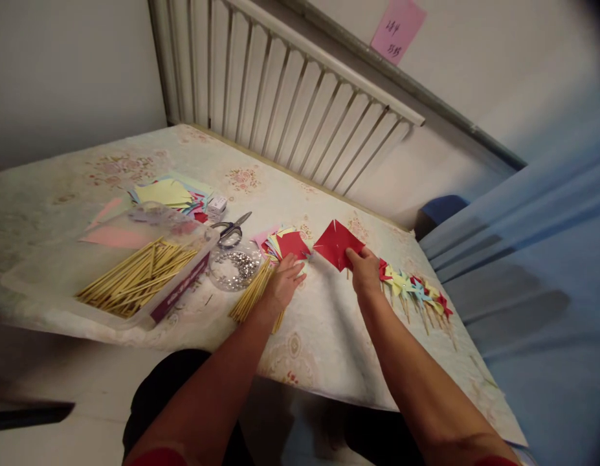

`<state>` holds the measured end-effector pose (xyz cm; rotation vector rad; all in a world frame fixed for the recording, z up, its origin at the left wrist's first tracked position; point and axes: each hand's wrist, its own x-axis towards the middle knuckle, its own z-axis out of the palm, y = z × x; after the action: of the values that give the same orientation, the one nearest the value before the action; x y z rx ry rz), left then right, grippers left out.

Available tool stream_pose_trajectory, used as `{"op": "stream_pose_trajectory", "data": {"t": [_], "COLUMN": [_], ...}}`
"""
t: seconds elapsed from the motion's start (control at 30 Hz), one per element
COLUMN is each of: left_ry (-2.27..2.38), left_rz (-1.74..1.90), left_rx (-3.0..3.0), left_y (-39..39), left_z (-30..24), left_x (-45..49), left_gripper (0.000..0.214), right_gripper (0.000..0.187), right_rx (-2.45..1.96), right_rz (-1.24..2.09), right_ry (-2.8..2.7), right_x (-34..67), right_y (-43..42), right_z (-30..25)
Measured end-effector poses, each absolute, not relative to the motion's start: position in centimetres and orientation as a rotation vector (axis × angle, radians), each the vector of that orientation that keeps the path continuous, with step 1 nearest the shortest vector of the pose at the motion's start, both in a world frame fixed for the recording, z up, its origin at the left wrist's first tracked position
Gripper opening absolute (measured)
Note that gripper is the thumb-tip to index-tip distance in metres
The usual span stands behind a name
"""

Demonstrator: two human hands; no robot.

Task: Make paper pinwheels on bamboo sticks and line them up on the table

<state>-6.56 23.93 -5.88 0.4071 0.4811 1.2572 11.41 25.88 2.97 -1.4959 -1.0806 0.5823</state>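
My right hand (365, 270) pinches the near corner of a red paper square (336, 244) with cuts at its corners, lifted slightly off the floral tablecloth (309, 336). My left hand (286, 279) rests with its fingers stretched toward a small stack of coloured paper squares (288, 244), red on top. A loose bundle of thin wooden sticks (254, 294) lies under and beside the left hand. Just right of my right hand lies a row of finished paper pinwheels on sticks (416, 291).
A clear plastic box of wooden sticks (139, 275) sits at the left, a clear round dish of shiny pins (234, 265) beside it, scissors (232, 228) behind. More coloured paper sheets (168, 194) lie farther back. A white radiator (290, 97) stands behind the table.
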Motion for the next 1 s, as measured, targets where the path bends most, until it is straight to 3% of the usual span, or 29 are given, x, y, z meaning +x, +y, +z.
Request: {"op": "stream_pose_trajectory", "data": {"t": [0.17,0.33,0.4,0.47,0.53,0.6,0.8,1.0], "left_ry": [0.549,0.650,0.722,0.815,0.878,0.899,0.768,0.542], "left_rz": [1.102,0.925,0.905,0.930,0.955,0.961,1.089,1.242], "left_rx": [0.572,0.670,0.745,0.825,0.881,0.887,0.593,0.417], "left_y": [22.3,21.6,21.3,21.0,20.8,20.9,21.9,23.3], "left_z": [-4.7,-4.9,-4.9,-4.7,-4.5,-4.3,-4.1,-4.7], "left_x": [-7.0,-7.0,-6.8,-6.8,-6.8,-7.0,-7.9,-8.4], "left_gripper": [0.041,0.049,0.050,0.046,0.040,0.037,0.037,0.036], "right_gripper": [0.027,0.026,0.021,0.015,0.016,0.018,0.015,0.014], "right_rx": [-1.361,-1.556,-1.773,-2.011,-2.074,-2.013,-1.749,-1.744], "right_rz": [0.999,1.234,1.146,0.785,0.380,0.236,0.654,0.664], "right_ry": [-0.826,-0.891,-1.010,-1.173,-1.318,-1.448,-1.561,-1.607], "right_x": [11.7,14.7,16.2,17.3,17.5,16.7,10.6,6.6], "right_y": [21.1,17.9,18.0,18.9,20.7,23.1,31.6,38.1], "right_z": [0.4,-3.2,-3.8,-3.5,-2.8,-1.8,-0.9,-1.9]}}
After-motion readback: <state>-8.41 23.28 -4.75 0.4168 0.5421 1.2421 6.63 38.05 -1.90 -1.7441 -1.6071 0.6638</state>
